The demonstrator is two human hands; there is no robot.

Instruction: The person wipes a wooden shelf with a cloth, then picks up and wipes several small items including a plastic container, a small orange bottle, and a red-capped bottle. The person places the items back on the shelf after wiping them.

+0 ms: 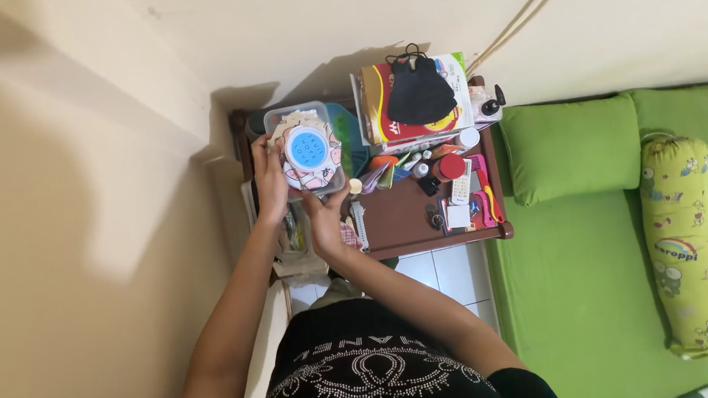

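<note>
Closest to the camera, a black top with a studded silver pattern [363,376] fills the bottom edge, and two bare arms reach up from it toward eleven o'clock. Both hands close on a clear plastic box packed with cloth and a round blue-and-white disc [307,149]: the left hand [270,183] curls round its nine o'clock side, the right hand [323,221] grips its six o'clock edge. That box is held just over the left end of the dark brown wooden counter [395,221], whether resting or lifted I cannot tell. Toward two o'clock, a black face mask [419,90] lies on stacked books, with a green bed [584,268] at three o'clock.
</note>
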